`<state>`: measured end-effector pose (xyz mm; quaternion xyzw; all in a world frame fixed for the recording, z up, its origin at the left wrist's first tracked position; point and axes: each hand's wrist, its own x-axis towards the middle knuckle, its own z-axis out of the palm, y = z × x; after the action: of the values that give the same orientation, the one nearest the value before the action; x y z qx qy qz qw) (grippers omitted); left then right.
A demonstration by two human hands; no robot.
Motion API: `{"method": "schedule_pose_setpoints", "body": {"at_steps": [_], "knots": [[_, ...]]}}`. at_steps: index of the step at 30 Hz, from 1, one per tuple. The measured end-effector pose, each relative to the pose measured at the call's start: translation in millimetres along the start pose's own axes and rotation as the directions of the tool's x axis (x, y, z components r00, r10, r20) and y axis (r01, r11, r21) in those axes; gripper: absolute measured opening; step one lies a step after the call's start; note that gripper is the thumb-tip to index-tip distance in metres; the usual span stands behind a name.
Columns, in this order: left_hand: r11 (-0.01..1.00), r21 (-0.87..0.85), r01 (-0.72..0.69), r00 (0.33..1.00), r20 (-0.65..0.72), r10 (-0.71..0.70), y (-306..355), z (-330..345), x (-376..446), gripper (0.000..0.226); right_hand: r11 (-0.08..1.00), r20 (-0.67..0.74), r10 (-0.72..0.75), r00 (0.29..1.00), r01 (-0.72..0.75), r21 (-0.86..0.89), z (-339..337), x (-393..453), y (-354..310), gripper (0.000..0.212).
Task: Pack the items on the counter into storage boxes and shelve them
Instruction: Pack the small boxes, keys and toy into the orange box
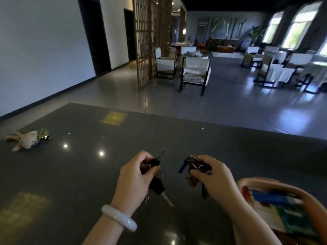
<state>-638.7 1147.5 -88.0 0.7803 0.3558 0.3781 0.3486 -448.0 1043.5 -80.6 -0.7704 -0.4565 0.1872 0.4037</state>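
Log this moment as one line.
left hand: grips black keys | right hand: grips key bunch | box: at right, cards inside | plush keychain: on counter, far left

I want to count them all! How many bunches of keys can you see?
3: one bunch in the left hand, one in the right hand, one with a plush toy far left on the counter. More may be hidden.

The dark table [88, 174] lies open between the hands and its far edge. A plush keychain [26, 139] sits far left. A box [286, 206] crowds the right corner.
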Motion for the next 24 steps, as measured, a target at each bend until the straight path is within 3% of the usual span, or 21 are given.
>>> {"method": "schedule_pose_setpoints", "body": {"at_steps": [6,10,17,24], "knots": [[0.984,-0.02,-0.18,0.983,0.029,0.18,98,59,-25,0.016,0.997,-0.182,-0.063,0.981,0.054,-0.05,-122,-72,34,0.025],[0.963,-0.068,-0.26,0.963,0.059,0.264,143,100,-50,0.019,0.997,-0.2,-0.055,0.978,0.043,-0.062,-174,-117,65,0.03],[0.972,-0.122,-0.199,0.957,0.191,0.22,168,162,-87,0.014,0.974,0.043,0.082,0.996,-0.071,-0.214,-208,-172,116,0.031],[0.981,-0.144,-0.128,0.961,0.228,0.158,164,184,-110,0.015,0.978,0.358,0.112,0.927,-0.04,-0.203,-207,-186,141,0.033]]}}
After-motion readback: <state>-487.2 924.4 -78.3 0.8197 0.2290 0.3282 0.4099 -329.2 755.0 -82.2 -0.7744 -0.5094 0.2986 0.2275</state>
